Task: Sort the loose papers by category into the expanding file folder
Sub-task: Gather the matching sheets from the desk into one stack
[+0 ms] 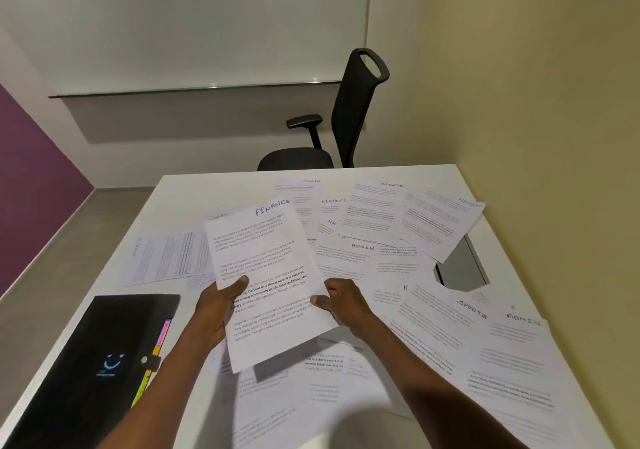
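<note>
Early stage: left hand (216, 305) and right hand (341, 301) grasp one FINANCE sheet (266, 282); folder (93, 362) closed, remaining papers (433, 227) scattered on counter (194, 189).

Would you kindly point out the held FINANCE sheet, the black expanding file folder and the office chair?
FINANCE sheet (266, 275): head view, middle of the printed page.
Black expanding file folder (86, 362): head view, closed front cover.
Office chair (353, 102): head view, backrest.
</note>
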